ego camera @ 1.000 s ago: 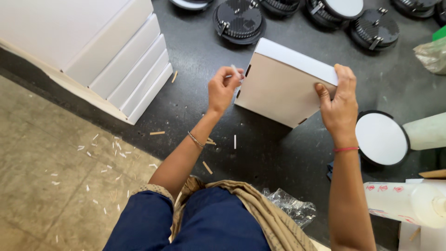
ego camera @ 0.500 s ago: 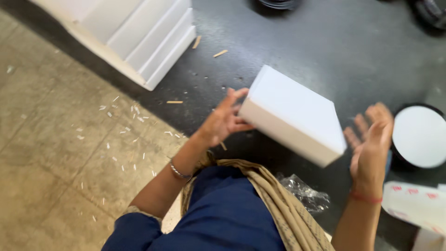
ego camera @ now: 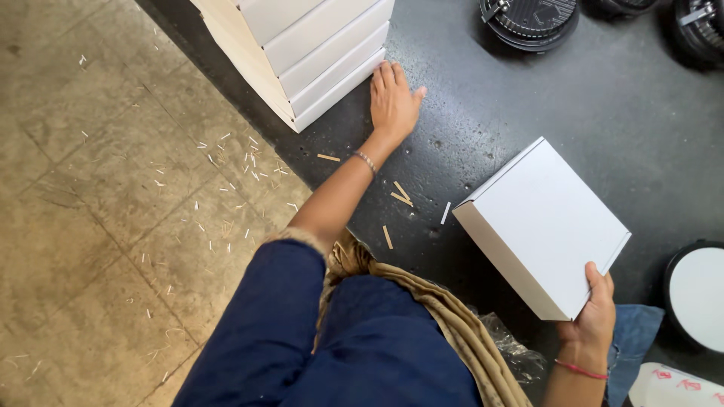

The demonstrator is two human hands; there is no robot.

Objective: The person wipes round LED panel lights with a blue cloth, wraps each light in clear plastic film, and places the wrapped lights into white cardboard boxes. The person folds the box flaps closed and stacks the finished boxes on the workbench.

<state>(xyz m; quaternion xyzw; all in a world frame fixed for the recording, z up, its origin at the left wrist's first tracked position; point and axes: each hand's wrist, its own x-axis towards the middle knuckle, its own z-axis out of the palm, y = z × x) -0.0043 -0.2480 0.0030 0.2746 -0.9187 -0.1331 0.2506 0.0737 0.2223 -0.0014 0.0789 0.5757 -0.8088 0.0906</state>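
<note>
Over on the left we've got a tan tiled floor (ego camera: 98, 188) littered with little pale slivers, and past its edge a stack of white boxes (ego camera: 317, 53) sits on the dark mat (ego camera: 467, 98). Our left hand (ego camera: 394, 98) is pressed flat on that mat with fingers spread, holding nothing, fingertips right up against the bottom box of the stack. A few wooden splinters (ego camera: 400, 194) lie just below the wrist. Moving right, a closed white cardboard box (ego camera: 543, 222) is tilted with one corner down near the mat, and our right hand (ego camera: 596, 316) grips it at its lower corner, thumb on top. Far right there's a round white-faced disc (ego camera: 697, 290), and black round fixtures (ego camera: 528, 22) along the top edge.
</note>
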